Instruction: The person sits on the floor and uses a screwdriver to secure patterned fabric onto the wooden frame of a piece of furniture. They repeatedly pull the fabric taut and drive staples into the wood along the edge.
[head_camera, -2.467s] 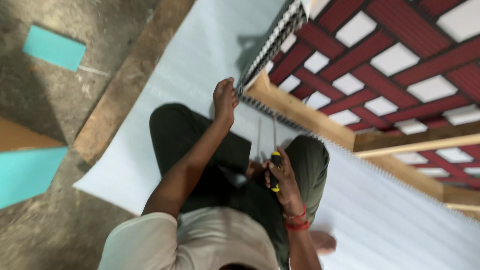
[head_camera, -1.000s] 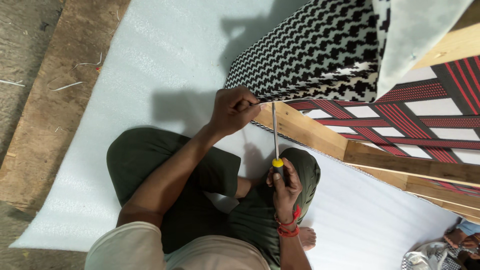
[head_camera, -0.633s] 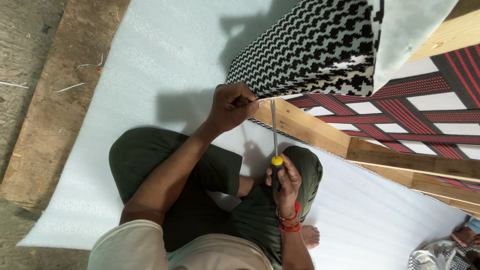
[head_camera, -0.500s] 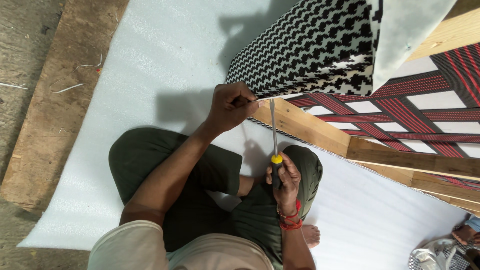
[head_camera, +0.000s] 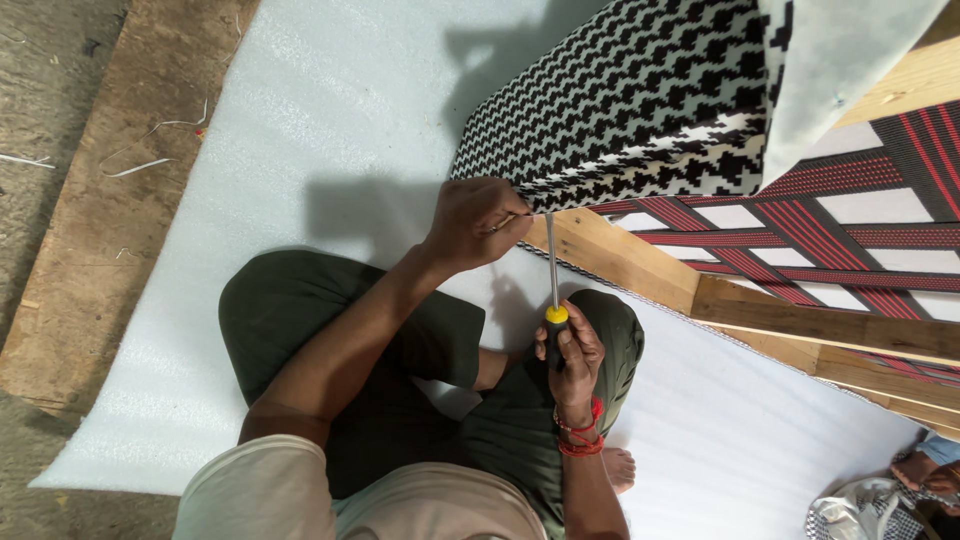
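Where the frame begins at the far left, a bare concrete floor (head_camera: 40, 120) gives way to a worn wooden plank (head_camera: 110, 230) running from the upper middle down to the lower left, and a few loose threads (head_camera: 150, 160) lie on it. Beside the plank spreads a pale blue foam sheet (head_camera: 330, 110), on which the person sits cross-legged in dark green trousers (head_camera: 330, 320) at the lower centre. The left hand (head_camera: 478, 222), in the middle of the frame, is curled nearly closed, its fingertips pinching the lower edge of the black-and-white houndstooth fabric (head_camera: 640, 100) where that meets the wooden frame (head_camera: 640, 265); whether anything small sits between the fingers cannot be told. Just right of it a screwdriver (head_camera: 552, 285) stands upright in the picture, its metal shaft tip touching the fabric edge beside the left fingertips. The right hand (head_camera: 570, 350), just below centre, is closed around the screwdriver's black and yellow handle, with red thread bracelets (head_camera: 578, 432) on the wrist. Further right, red-and-white patterned webbing (head_camera: 860, 230) stretches behind the wooden rails, and a pale foam panel (head_camera: 830, 70) hangs at the upper right. In the lower right corner another person's foot (head_camera: 925, 470) rests near a checked cloth (head_camera: 860, 512).
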